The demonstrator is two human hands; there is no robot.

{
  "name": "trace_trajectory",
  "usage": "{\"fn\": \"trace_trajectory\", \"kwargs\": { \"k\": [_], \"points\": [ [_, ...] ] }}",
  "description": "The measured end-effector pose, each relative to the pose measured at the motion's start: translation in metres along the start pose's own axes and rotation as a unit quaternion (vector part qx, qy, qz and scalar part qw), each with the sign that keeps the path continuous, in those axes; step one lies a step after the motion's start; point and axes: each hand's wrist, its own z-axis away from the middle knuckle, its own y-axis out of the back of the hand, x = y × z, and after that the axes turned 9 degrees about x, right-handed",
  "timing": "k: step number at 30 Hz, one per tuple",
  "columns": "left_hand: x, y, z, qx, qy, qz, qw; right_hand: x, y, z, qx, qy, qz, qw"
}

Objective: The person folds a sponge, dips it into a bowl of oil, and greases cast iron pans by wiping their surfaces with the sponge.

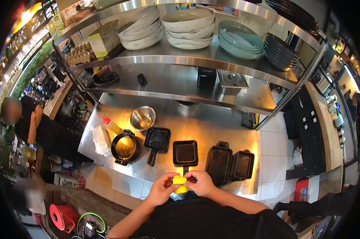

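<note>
Both hands meet in front of my body at the near edge of the steel table. Between the fingertips of my left hand (163, 189) and my right hand (201, 184) is a small bright yellow piece (181, 190), soft-looking and folded or pinched in the middle. Whether it is cloth or sponge I cannot make out. Just beyond the hands, a small square black skillet (185, 153) lies with its handle pointing at me. Left of it sits a ridged square grill pan (157, 138). To the right are a long dark baking dish (219, 161) and a smaller one (243, 164).
On the table's left stand a round black pot (125, 147), a steel bowl (143, 118) and a red-capped squeeze bottle (111, 124). Steel shelves above hold stacked bowls (188, 22) and a lidded steel container (232, 79). A person (32, 115) stands at left.
</note>
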Motion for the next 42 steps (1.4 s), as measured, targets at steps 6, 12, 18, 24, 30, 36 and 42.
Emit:
{"fn": "trace_trajectory", "kwargs": {
  "k": [6, 12, 18, 24, 30, 36, 42],
  "points": [
    [0.0, 0.029, -0.056, -0.081, -0.036, -0.049, 0.995, 0.035, -0.012, -0.024, 0.102, -0.024, -0.036, 0.994],
    [0.044, 0.11, -0.133, -0.059, -0.131, -0.279, 0.95, 0.021, -0.029, -0.045, 0.134, -0.033, 0.05, 0.989],
    [0.08, 0.244, -0.251, 0.079, -0.19, -0.504, 0.839, 0.033, -0.05, -0.015, 0.244, -0.21, 0.051, 0.945],
    [0.035, 0.294, -0.411, 0.019, -0.222, -0.648, 0.729, 0.028, -0.095, 0.019, 0.279, -0.225, 0.222, 0.907],
    [0.011, 0.293, -0.452, -0.03, -0.242, -0.724, 0.645, 0.028, -0.117, 0.056, 0.333, -0.284, 0.221, 0.871],
    [0.02, 0.291, -0.473, -0.04, -0.238, -0.72, 0.65, 0.06, -0.14, 0.078, 0.377, -0.316, 0.168, 0.854],
    [0.022, 0.275, -0.479, -0.058, -0.211, -0.73, 0.648, 0.068, -0.131, 0.053, 0.338, -0.312, 0.217, 0.861]
  ]
}}
